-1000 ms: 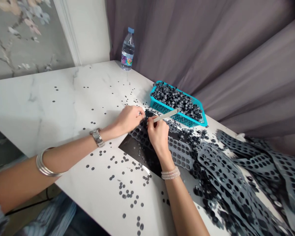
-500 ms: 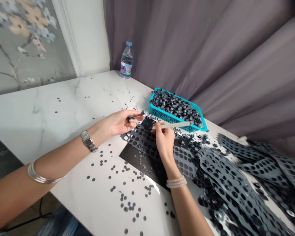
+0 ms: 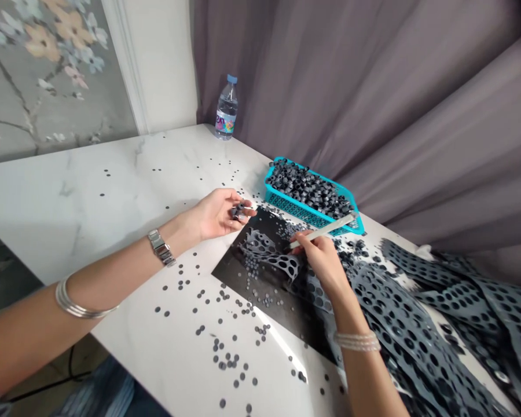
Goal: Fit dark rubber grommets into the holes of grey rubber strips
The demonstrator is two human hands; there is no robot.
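Observation:
My left hand (image 3: pixel 223 215), palm turned up, curls its fingers round several small black ring-like pieces (image 3: pixel 238 211). In my right hand (image 3: pixel 325 258) is a slim whitish stick-like tool (image 3: pixel 330 227), its far end reaching over the basket rim. Beneath that hand lies a grey strip punched with round holes (image 3: pixel 278 260), buckled and partly folded; whether the fingers also touch it I cannot tell. Under the strip is a dark, shiny flat sheet (image 3: pixel 238 269) scattered with small round black discs (image 3: pixel 267 300).
A turquoise basket (image 3: pixel 282 202) heaped with small black rings (image 3: pixel 312 188) stands behind my hands. More perforated strips (image 3: pixel 417 313) pile up at the right. A water bottle (image 3: pixel 226 110) stands at the back by the curtain (image 3: pixel 330 75). Loose discs dot the white marble-look table (image 3: pixel 147 359).
My right hand has moved right, the tool with it. The perforated strip has shifted right and buckled, baring more of the dark sheet. My left hand stays nearly in place, showing more black pieces.

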